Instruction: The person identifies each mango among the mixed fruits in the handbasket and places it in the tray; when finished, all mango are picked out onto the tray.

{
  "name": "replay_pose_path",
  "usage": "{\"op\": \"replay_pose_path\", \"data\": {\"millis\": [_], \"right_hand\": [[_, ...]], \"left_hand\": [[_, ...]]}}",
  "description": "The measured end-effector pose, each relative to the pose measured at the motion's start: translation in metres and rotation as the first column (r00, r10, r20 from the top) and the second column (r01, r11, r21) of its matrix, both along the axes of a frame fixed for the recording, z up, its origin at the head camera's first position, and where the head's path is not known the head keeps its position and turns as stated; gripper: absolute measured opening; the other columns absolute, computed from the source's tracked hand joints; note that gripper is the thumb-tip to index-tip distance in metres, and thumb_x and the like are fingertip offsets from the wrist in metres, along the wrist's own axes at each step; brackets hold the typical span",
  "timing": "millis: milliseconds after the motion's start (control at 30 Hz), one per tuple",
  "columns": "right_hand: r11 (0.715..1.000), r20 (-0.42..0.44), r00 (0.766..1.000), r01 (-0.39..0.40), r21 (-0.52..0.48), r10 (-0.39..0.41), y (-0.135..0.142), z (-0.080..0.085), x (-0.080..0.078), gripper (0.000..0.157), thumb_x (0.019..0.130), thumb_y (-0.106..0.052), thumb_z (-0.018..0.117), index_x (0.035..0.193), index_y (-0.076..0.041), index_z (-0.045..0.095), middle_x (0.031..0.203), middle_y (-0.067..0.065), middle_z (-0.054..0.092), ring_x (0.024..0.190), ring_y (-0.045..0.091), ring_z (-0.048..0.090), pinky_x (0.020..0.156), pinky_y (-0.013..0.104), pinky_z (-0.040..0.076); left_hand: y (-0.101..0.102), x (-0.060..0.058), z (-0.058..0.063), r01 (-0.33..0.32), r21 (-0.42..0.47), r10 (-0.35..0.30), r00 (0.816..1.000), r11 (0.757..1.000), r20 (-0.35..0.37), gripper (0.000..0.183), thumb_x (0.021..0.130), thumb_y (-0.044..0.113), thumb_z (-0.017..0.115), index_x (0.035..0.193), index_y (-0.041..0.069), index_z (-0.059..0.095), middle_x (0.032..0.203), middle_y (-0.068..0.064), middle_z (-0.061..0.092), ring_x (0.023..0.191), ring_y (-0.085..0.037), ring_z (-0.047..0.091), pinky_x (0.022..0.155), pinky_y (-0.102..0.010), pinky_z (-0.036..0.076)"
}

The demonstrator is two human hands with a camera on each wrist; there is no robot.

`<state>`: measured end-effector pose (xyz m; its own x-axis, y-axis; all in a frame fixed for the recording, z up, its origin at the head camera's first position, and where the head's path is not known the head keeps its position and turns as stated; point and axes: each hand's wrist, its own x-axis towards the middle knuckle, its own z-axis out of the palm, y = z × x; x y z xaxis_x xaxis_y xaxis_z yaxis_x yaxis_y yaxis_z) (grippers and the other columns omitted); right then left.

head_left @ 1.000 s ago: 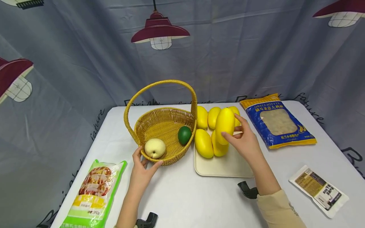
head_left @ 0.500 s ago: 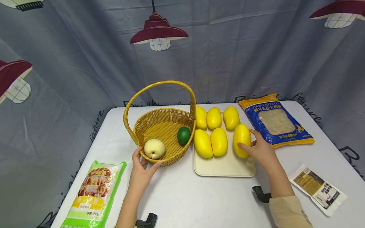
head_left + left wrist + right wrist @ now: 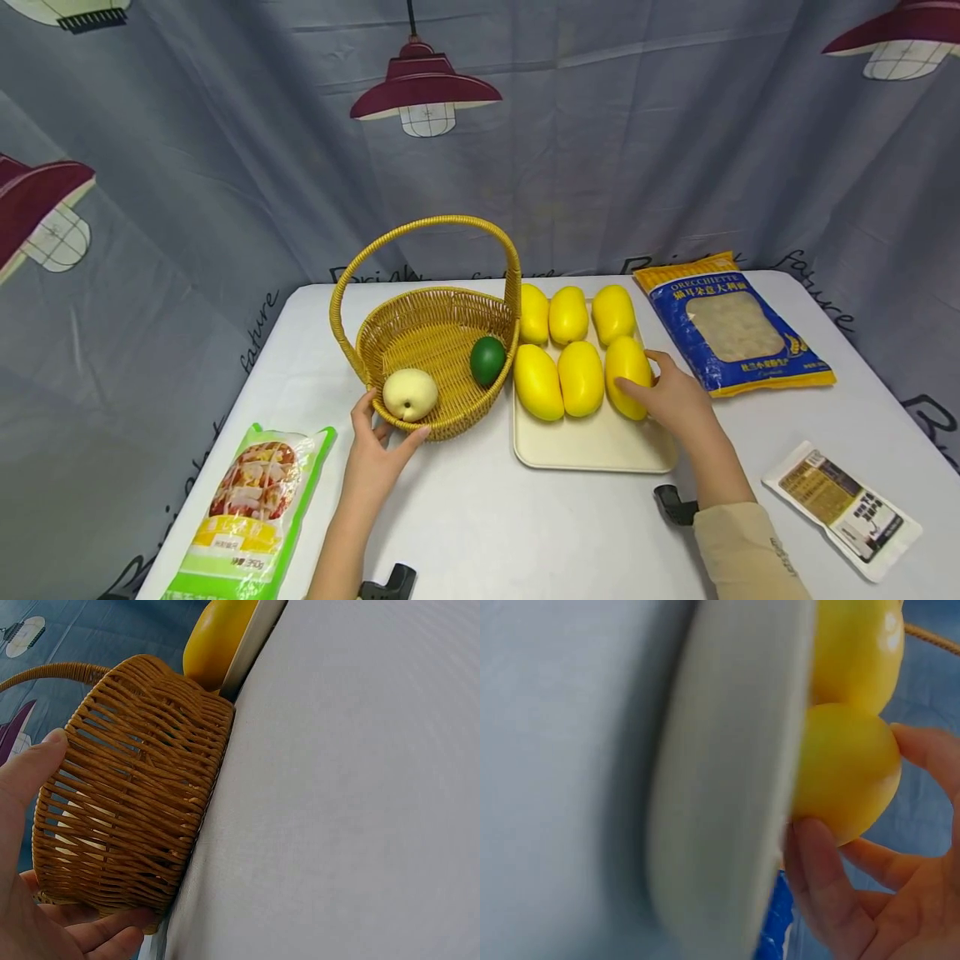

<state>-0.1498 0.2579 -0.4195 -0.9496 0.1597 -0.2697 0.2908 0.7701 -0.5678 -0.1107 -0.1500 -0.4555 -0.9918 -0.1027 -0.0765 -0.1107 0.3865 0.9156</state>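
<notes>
My left hand (image 3: 378,457) grips the near-left rim of a yellow wicker basket (image 3: 408,308), thumb and fingers spread along its side. In the left wrist view the thumb lies at the basket's rim and the fingers curl low around the woven wall (image 3: 142,772). Inside are a pale yellow round fruit (image 3: 410,395) and a dark green egg-shaped fruit (image 3: 487,361). My right hand (image 3: 678,404) holds a yellow mango (image 3: 627,358) at the right end of the tray's front row, thumb on one side and fingers on the other. Several more mangoes (image 3: 582,379) share the cream tray (image 3: 592,446).
A blue and yellow orecchiette bag (image 3: 738,325) lies right of the tray. Nearer, at the right, lies a small white and brown packet (image 3: 843,510). A green and white food bag (image 3: 251,508) occupies the left front. A grey curtain (image 3: 600,167) hangs behind the table.
My right hand has brought the mango from above the other mangoes over to the right, then down and slightly left beside the front row. The left hand has stayed on the basket.
</notes>
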Motion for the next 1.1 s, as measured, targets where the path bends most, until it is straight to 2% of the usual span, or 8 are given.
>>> {"op": "replay_pose_path", "data": {"millis": [133, 233, 367, 567, 833, 933, 1100], "right_hand": [[1.000, -0.014, 1.000, 0.008, -0.009, -0.008, 0.000, -0.003, -0.001, 0.103, 0.083, -0.071, 0.054, 0.151, -0.001, 0.020, 0.125, 0.034, 0.049, 0.094, 0.037, 0.054, 0.070, 0.040, 0.050], [1.000, -0.027, 1.000, 0.012, -0.009, -0.012, 0.000, -0.004, -0.003, 0.104, 0.082, -0.073, 0.053, 0.152, -0.003, 0.020, 0.125, 0.033, 0.049, 0.094, 0.037, 0.054, 0.070, 0.040, 0.050], [1.000, -0.036, 0.999, 0.011, 0.013, -0.011, -0.002, -0.005, -0.004, 0.104, 0.082, -0.073, 0.053, 0.151, -0.003, 0.020, 0.128, 0.035, 0.048, 0.100, 0.040, 0.054, 0.078, 0.049, 0.050], [0.999, -0.047, 0.999, 0.006, 0.048, -0.004, -0.005, -0.004, -0.003, 0.106, 0.082, -0.074, 0.052, 0.151, 0.001, 0.020, 0.136, 0.036, 0.042, 0.113, 0.047, 0.049, 0.093, 0.061, 0.041], [0.999, -0.029, 0.999, 0.043, 0.032, -0.042, -0.006, 0.008, 0.005, 0.110, 0.080, -0.076, 0.053, 0.153, -0.003, 0.016, 0.126, 0.032, 0.047, 0.103, 0.043, 0.050, 0.082, 0.058, 0.046], [0.998, -0.070, 0.997, 0.046, 0.044, -0.043, -0.008, 0.015, 0.010, 0.106, 0.081, -0.075, 0.053, 0.153, -0.004, 0.019, 0.128, 0.032, 0.045, 0.104, 0.044, 0.048, 0.080, 0.058, 0.046], [0.996, -0.202, 0.979, 0.045, 0.071, -0.029, -0.013, 0.022, 0.016, 0.098, 0.084, -0.070, 0.053, 0.152, -0.005, 0.024, 0.134, 0.030, 0.042, 0.107, 0.044, 0.050, 0.081, 0.058, 0.046]], "left_hand": [[0.000, 0.000, 0.001, 0.002, 0.005, -0.002, 1.000, 1.000, -0.011, 0.105, 0.075, 0.052, 0.078, 0.151, 0.025, 0.011, 0.158, -0.016, 0.014, 0.131, -0.039, 0.041, 0.098, -0.053, 0.042], [0.000, 0.000, 0.002, 0.006, 0.006, -0.006, 1.000, 1.000, -0.016, 0.105, 0.076, 0.051, 0.078, 0.151, 0.024, 0.010, 0.157, -0.017, 0.013, 0.131, -0.040, 0.041, 0.098, -0.054, 0.042], [0.001, 0.000, 0.003, 0.006, 0.006, -0.006, 1.000, 1.000, -0.014, 0.104, 0.076, 0.051, 0.078, 0.151, 0.024, 0.010, 0.158, -0.017, 0.013, 0.131, -0.040, 0.041, 0.098, -0.054, 0.042], [0.001, 0.001, 0.003, -0.001, -0.001, 0.001, 1.000, 1.000, -0.018, 0.103, 0.076, 0.049, 0.079, 0.150, 0.024, 0.011, 0.157, -0.017, 0.015, 0.130, -0.040, 0.041, 0.097, -0.054, 0.042], [0.000, 0.000, 0.002, 0.001, 0.007, 0.000, 1.000, 1.000, -0.020, 0.102, 0.076, 0.049, 0.078, 0.150, 0.025, 0.011, 0.157, -0.016, 0.014, 0.131, -0.038, 0.042, 0.099, -0.053, 0.041], [0.000, 0.000, 0.002, 0.001, 0.007, -0.001, 1.000, 1.000, -0.024, 0.103, 0.077, 0.048, 0.078, 0.151, 0.024, 0.011, 0.158, -0.017, 0.014, 0.131, -0.039, 0.041, 0.099, -0.053, 0.041], [0.001, -0.001, 0.004, 0.005, 0.011, -0.005, 1.000, 1.000, -0.024, 0.103, 0.077, 0.048, 0.078, 0.151, 0.024, 0.011, 0.158, -0.017, 0.013, 0.131, -0.040, 0.041, 0.100, -0.053, 0.041]]}}
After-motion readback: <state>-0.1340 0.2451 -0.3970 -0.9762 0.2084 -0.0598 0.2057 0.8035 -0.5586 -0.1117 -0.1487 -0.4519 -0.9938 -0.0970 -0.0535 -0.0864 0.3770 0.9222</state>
